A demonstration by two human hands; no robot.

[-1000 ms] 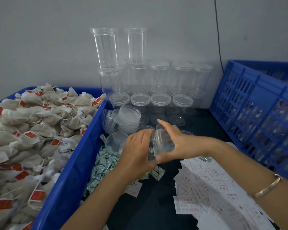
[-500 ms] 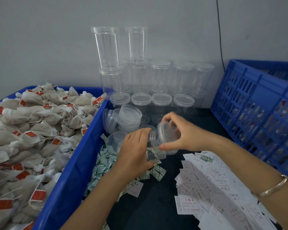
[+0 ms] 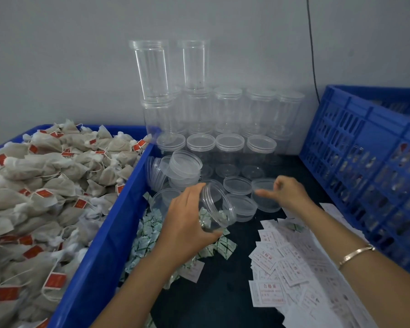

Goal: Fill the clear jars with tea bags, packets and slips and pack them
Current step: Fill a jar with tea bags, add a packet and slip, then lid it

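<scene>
While the left hand (image 3: 185, 223) grips the tilted, uncapped jar (image 3: 219, 209) at frame centre above the packets (image 3: 147, 233), and the blurred right hand (image 3: 291, 195) touches a lid (image 3: 265, 204), grasp unclear, the slick jar could slip or knock neighbouring lids.

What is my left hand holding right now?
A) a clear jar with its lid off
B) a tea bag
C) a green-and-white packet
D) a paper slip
A: the left hand grips a clear jar tilted on its side with its mouth open, above the green-and-white packets, while the right hand holds a clear lid.
</scene>
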